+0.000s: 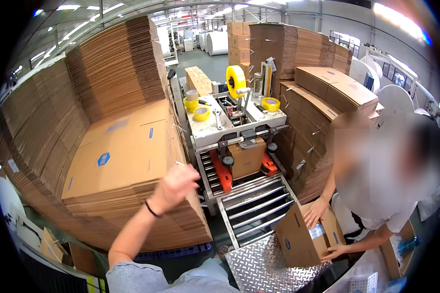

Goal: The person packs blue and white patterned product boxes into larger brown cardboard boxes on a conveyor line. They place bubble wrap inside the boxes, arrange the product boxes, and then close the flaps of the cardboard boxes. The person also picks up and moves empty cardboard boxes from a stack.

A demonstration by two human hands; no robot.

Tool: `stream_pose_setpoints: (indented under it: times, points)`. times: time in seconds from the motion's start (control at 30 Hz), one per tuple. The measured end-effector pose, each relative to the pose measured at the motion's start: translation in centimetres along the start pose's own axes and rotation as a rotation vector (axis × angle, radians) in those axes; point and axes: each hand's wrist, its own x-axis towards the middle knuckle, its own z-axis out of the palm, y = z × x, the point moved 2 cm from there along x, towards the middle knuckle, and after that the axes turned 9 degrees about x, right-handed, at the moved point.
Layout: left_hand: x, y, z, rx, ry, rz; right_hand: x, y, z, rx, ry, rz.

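Note:
My left hand, with a dark band at the wrist, is raised over the near right edge of a stack of flat cardboard boxes. Its fingers are loosely bent and slightly blurred, with nothing visible in them. My right hand is out of view. Ahead, a closed carton sits in a carton-taping machine, between its red side guides. To the right, a co-worker's hands are on an open carton that stands on a diamond-plate metal surface; packed items show inside it.
A roller conveyor runs from the metal plate to the machine. Tape rolls and a wrench lie on the machine top. Tall stacks of flat cardboard rise at left, others at right. The co-worker stands at right.

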Motion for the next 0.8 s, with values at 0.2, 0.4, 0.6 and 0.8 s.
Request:
stream_pose_setpoints:
  times: [0.2,0.4,0.6,0.8]
  points:
    - [-3.9,-6.0,-4.5,0.329,-0.246,-0.024,-2.9,5.7,2.4,0.651,0.165,-0.034]
    - [-4.3,-8.3,-7.1,0.189,-0.292,-0.051,-10.0,-4.0,-1.1,0.207,0.34,-0.212]
    - [-5.0,-7.2,-9.3,0.386,-0.394,0.031,-11.6,-7.3,-3.3,0.12,0.279,0.042]
    - [-5.1,-7.6,-6.4,0.337,-0.355,0.053,-8.4,-10.9,-3.3,0.13,0.175,-0.141]
